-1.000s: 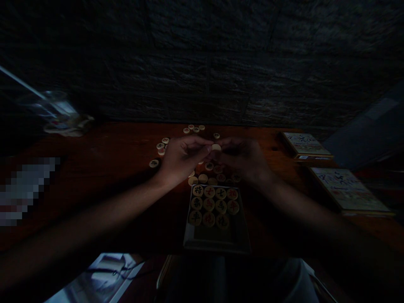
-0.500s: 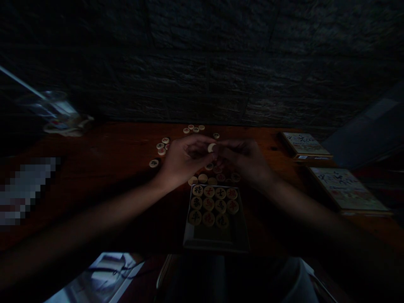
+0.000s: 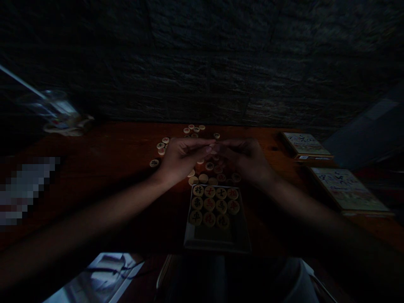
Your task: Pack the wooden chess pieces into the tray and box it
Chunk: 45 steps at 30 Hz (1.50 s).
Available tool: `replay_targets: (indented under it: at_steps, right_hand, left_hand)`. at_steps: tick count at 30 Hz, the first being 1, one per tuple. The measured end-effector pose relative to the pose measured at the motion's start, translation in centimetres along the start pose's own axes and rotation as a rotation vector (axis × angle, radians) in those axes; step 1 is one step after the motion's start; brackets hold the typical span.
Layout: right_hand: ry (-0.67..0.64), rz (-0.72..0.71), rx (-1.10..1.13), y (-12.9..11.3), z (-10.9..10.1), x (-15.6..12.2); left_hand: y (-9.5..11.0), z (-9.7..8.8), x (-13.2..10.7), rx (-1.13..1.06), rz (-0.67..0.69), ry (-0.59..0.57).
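Game piece (image 3: pixel 212 147) pinched between fingertips of left hand (image 3: pixel 181 158) and right hand (image 3: pixel 248 158), held over table (image 3: pixel 116 145); loose pieces (image 3: pixel 203 179) partly blocked by hands; tray (image 3: pixel 217 234) filled with eleven lettered pieces (image 3: pixel 209 204) placed nearer body; flat boxes (image 3: pixel 350 188) set right, cup (image 3: pixel 61 107) left

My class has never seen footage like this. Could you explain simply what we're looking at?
There is no machine here: a person works with bare hands, and a camera worn on the head looks forward and down at them. The left hand and right hand meet fingertip to fingertip, pinching a small pale piece, mostly hidden by the fingers. On the wooden table, a shallow tray holds eleven round pieces with red or black characters. Loose pieces lie beyond it. Two flat boxes sit at the right. The scene is very dark.
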State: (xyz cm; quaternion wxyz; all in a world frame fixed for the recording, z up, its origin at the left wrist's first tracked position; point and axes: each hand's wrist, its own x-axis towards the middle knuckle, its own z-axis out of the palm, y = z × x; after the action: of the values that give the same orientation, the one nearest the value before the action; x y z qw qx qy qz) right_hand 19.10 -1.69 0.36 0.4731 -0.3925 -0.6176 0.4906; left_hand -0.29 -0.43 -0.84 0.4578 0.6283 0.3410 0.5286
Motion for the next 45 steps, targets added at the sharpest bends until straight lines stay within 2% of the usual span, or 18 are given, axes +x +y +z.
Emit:
replay_targets:
  at_steps: [7, 12, 18, 23, 31, 38, 42, 45]
  right_hand:
    - [-0.014, -0.045, -0.022, 0.2, 0.1, 0.0]
    - [0.021, -0.225, -0.132, 0.8, 0.0, 0.0]
    - [0.089, -0.475, -0.478, 0.5, -0.5, -0.3]
    - [0.074, -0.551, -0.552, 0.4, -0.8, -0.2]
    - [0.079, -0.548, -0.593, 0.3, -0.8, -0.2]
    - [0.121, -0.489, -0.608, -0.1, -0.7, -0.5]
    - [0.145, -0.301, -0.353, 0.2, -0.7, -0.1]
    - [0.082, -0.161, -0.13, 0.6, -0.8, 0.3]
  left_hand:
    - [0.4, 0.2, 0.3, -0.22, -0.128, 0.025]
    - [0.8, 0.3, 0.2, -0.352, -0.253, -0.02]
    - [0.7, 0.2, 0.1, -0.393, -0.296, -0.149]
    - [0.7, 0.1, 0.2, -0.395, -0.324, -0.138]
    - [1.1, 0.2, 0.1, -0.342, -0.301, -0.087]
    - [1.3, 0.2, 0.3, -0.336, -0.309, 0.021]
    - [1.4, 0.1, 0.7, -0.4, -0.359, 0.08]
    - [1.2, -0.2, 1.0, -0.413, -0.367, 0.1]
